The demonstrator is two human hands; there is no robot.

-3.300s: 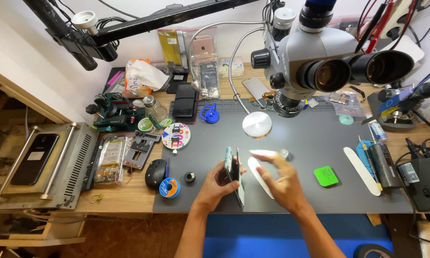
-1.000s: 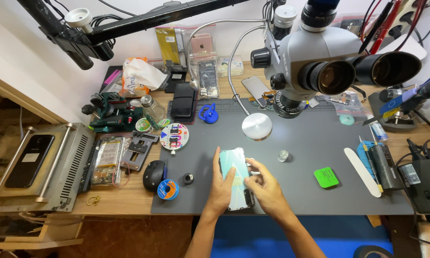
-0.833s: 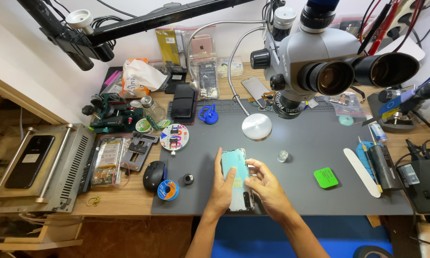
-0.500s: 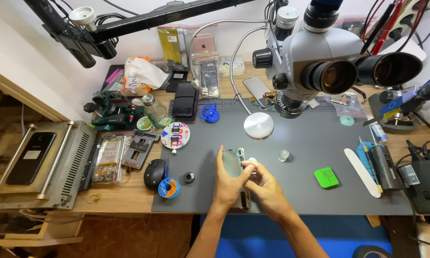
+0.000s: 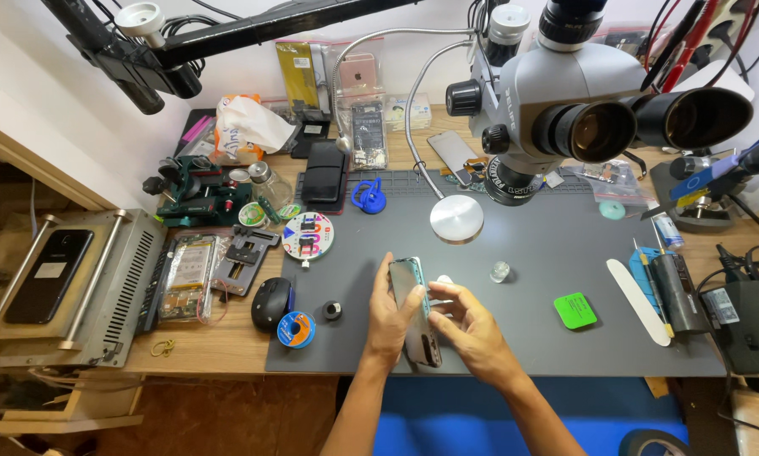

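I hold the phone [image 5: 415, 308] on edge over the grey mat [image 5: 531, 253], left hand [image 5: 390, 317] closed around its nine-o'clock side, right hand [image 5: 471, 325] pinching the three-o'clock edge. It looks light, stiff, slick, glass-fragile; the edges seem the safest grip.

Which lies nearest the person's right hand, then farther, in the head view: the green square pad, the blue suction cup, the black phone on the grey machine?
From the right hand:
1. Green square pad, to its right.
2. Blue suction cup, up-left on the mat.
3. Black phone, far left.
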